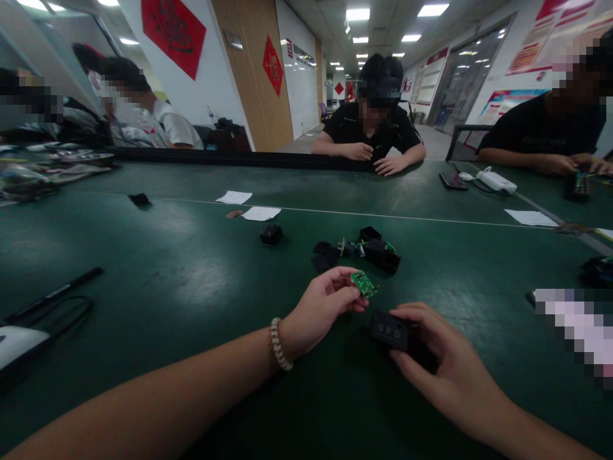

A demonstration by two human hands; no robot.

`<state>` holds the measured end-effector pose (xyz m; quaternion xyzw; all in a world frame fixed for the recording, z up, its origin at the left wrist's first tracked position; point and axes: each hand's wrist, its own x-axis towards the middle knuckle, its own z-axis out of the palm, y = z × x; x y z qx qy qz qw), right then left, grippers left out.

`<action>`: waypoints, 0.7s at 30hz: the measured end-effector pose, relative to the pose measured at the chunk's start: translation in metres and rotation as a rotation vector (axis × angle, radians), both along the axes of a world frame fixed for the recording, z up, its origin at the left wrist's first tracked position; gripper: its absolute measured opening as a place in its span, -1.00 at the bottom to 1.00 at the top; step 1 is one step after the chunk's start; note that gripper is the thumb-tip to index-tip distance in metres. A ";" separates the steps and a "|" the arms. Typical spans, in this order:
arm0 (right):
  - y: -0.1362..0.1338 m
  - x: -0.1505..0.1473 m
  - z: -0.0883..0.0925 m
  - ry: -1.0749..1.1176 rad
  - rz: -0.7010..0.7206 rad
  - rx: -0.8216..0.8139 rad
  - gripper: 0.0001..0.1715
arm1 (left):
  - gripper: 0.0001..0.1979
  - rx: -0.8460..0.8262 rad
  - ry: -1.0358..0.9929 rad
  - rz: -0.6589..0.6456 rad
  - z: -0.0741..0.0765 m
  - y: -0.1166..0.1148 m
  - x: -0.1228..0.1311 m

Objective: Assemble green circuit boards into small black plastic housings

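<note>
Between the thumb and fingers of my left hand (325,303) is a small green circuit board (364,284), held tilted above the table. My right hand (438,358) grips a black plastic housing (389,330) by its right end, thumb below and fingers above; raised or cut shapes mark its near face. The board and the housing are close together but apart. Beyond them lies a cluster of black housings (383,254) with small boards and wires among them. Flat black pieces (325,254) lie at its left. A single black box (271,235) stands farther left.
The green table (182,287) spreads all around. White papers (261,213) lie along its seam. At the left are a black pen-like stick (57,294) and a cable. A phone (453,181) and a white adapter (497,181) sit far right. A person (378,121) leans on the table opposite; others sit at both sides.
</note>
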<state>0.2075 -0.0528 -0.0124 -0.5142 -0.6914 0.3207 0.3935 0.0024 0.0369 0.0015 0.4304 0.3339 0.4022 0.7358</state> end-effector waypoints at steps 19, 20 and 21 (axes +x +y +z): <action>-0.001 0.000 0.005 -0.006 -0.003 0.007 -0.62 | -0.85 -0.007 -0.010 -0.023 0.000 0.001 -0.001; 0.000 0.000 0.004 -0.007 -0.001 0.003 -0.62 | -0.85 -0.007 -0.012 -0.021 0.000 0.001 -0.001; 0.000 0.000 0.004 -0.009 0.002 0.001 -0.62 | -0.85 -0.007 -0.014 -0.020 0.000 0.001 -0.001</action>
